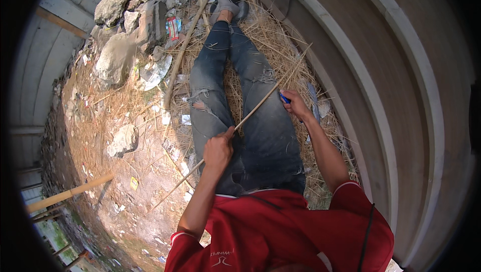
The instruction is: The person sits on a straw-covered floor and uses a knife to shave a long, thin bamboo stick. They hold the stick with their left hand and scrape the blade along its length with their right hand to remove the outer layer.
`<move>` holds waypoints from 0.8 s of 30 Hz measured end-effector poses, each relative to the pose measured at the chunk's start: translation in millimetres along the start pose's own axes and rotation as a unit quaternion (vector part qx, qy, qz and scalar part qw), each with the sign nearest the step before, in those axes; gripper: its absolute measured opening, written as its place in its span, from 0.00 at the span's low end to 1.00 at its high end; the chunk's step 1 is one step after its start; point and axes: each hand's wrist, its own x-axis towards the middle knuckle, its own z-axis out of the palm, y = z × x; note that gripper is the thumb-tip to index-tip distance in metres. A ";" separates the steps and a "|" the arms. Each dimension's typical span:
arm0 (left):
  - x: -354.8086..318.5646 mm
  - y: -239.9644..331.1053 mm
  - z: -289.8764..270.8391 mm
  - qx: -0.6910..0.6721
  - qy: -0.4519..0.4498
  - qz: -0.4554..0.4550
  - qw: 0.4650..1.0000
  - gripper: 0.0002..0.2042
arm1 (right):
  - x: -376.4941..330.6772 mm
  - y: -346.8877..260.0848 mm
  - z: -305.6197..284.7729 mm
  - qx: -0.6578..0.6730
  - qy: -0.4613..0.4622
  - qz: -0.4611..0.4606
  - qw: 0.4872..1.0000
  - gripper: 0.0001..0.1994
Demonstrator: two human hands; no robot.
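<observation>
I sit on dry straw with my legs in torn blue jeans [260, 121] stretched out ahead. My left hand [218, 149] is closed around a long thin bamboo strip [255, 107] that runs diagonally across my lap, from the ground at lower left up toward the upper right. My right hand [296, 104] grips a small tool with a blue handle [284, 98], held against the strip further along. The tool's blade is hidden, so I cannot tell its shape.
A curved concrete wall [381, 71] with ribs rises on my right. Rocks [116, 56], rubble and litter lie to the left. A thicker bamboo pole [183, 49] lies beside my left leg, another pole [70, 192] at lower left.
</observation>
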 end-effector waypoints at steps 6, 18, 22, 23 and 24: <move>-6.3 -0.6 -0.9 0.030 -0.014 -0.007 0.999 0.20 | 15.5 17.5 -0.1 -0.200 0.238 -0.196 0.930 0.22; -7.9 5.1 -2.6 0.042 -0.001 -0.007 0.999 0.23 | 2.3 0.3 18.2 -0.379 0.228 -0.167 0.881 0.22; -7.7 2.1 -4.4 0.031 -0.002 -0.010 0.999 0.23 | 2.7 3.4 14.8 -0.330 0.189 -0.161 0.911 0.22; -7.4 1.5 -4.3 0.027 -0.002 -0.010 1.000 0.22 | 3.3 5.0 14.6 -0.314 0.186 -0.166 0.916 0.22; -7.6 0.9 -3.6 0.023 -0.002 -0.012 1.000 0.22 | 3.6 7.7 14.5 -0.298 0.183 -0.171 0.921 0.22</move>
